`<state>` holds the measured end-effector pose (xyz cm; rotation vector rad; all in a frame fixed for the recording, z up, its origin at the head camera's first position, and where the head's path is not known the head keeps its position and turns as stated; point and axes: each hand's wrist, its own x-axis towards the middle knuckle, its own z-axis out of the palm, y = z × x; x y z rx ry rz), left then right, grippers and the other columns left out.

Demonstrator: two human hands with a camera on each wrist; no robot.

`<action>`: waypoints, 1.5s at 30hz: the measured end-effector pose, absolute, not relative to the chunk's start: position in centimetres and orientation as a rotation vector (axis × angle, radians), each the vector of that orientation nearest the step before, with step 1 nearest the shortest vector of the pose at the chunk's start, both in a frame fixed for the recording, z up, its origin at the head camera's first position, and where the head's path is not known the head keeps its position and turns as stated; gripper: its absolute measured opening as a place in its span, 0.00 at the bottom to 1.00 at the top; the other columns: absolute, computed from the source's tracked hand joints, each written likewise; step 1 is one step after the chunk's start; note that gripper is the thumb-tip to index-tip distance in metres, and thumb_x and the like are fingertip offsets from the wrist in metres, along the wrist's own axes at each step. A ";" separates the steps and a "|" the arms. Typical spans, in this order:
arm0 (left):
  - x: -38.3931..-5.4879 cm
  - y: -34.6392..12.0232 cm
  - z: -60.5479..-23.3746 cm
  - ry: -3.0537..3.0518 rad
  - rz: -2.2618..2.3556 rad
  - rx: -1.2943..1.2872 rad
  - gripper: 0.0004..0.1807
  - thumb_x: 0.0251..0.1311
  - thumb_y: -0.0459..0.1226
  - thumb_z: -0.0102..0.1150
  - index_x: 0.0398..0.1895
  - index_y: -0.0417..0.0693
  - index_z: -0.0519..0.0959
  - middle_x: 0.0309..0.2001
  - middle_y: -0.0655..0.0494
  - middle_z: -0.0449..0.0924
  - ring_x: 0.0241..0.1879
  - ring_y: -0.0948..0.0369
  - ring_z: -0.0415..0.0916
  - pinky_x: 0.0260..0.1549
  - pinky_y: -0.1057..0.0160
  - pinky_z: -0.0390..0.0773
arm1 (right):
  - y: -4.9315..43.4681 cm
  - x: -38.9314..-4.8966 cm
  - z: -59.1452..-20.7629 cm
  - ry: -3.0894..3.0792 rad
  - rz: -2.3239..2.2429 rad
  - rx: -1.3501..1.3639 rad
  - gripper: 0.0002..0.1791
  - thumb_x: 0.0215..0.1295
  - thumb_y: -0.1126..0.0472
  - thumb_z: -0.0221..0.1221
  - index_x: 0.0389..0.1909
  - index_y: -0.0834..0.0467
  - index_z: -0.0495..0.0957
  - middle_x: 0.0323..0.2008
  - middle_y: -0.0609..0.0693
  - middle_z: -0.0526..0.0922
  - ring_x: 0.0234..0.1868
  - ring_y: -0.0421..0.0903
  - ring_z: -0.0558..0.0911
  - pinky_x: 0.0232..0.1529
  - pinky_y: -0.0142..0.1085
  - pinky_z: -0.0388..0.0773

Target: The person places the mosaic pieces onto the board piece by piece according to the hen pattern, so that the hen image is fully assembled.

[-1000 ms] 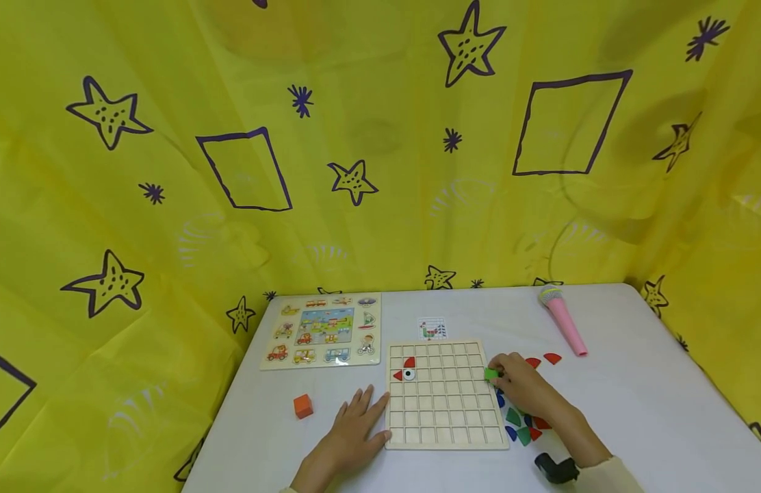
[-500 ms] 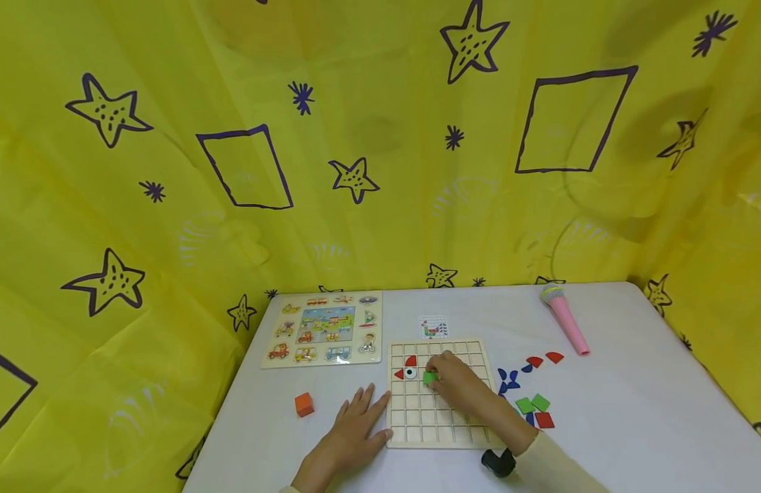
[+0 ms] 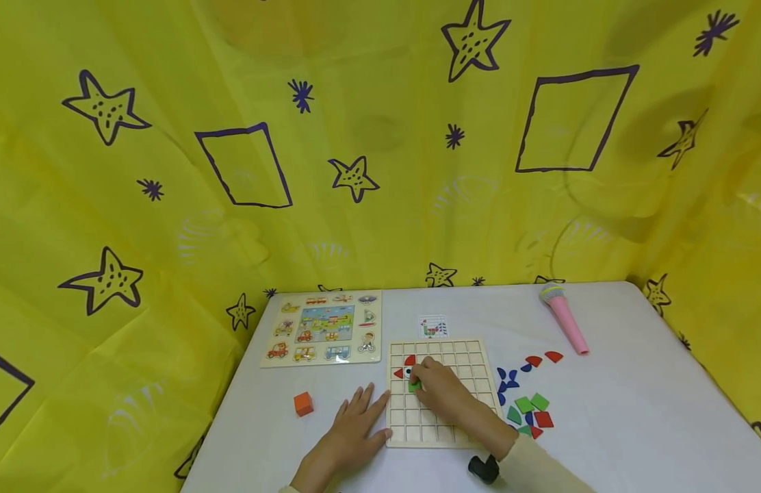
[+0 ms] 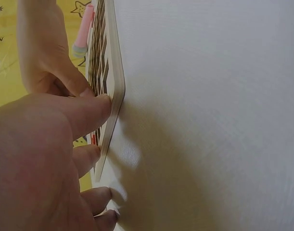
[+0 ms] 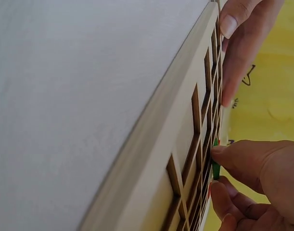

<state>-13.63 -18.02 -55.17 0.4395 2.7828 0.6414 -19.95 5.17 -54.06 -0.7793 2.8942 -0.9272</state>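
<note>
A wooden grid board [image 3: 438, 433] lies on the table with two red pieces [image 3: 410, 359] and a round white piece with a black dot [image 3: 408, 372] in its upper left cells. My right hand [image 3: 445, 396] pinches a green square tile [image 3: 414, 387] between thumb and fingers, right at the cell below the dotted piece. In the right wrist view the green tile [image 5: 216, 163] stands edge-on against the grid. My left hand [image 3: 352, 433] rests at the board's left edge, fingers spread; in the left wrist view its thumb [image 4: 96, 108] lies on the rim.
Loose blue, green and red pieces [image 3: 524, 405] lie right of the board. Behind it is a small pattern card [image 3: 432, 326]. A picture puzzle [image 3: 321, 357] lies at back left, an orange cube [image 3: 303, 404] at left, a pink microphone [image 3: 567, 322] at back right.
My right hand has carried the green tile from the pieces at the right, leftward across the board to the cell under the dotted piece. My left hand has stayed in place.
</note>
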 end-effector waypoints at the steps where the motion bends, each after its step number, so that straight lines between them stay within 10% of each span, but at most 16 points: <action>1: -13.6 -18.0 -55.2 2.781 0.641 0.435 0.38 0.73 0.58 0.57 0.83 0.61 0.63 0.84 0.44 0.54 0.84 0.40 0.47 0.78 0.31 0.49 | 5.1 -19.9 -54.1 2.900 -0.921 -0.788 0.07 0.65 0.68 0.71 0.39 0.56 0.84 0.39 0.46 0.78 0.36 0.40 0.76 0.41 0.38 0.81; 45: -13.4 -17.8 -54.5 2.770 0.650 0.428 0.38 0.73 0.56 0.58 0.83 0.59 0.63 0.84 0.42 0.54 0.83 0.39 0.47 0.78 0.31 0.48 | 10.2 -19.5 -52.2 2.811 -0.926 -0.589 0.08 0.68 0.63 0.69 0.46 0.56 0.87 0.42 0.47 0.81 0.43 0.45 0.79 0.53 0.49 0.83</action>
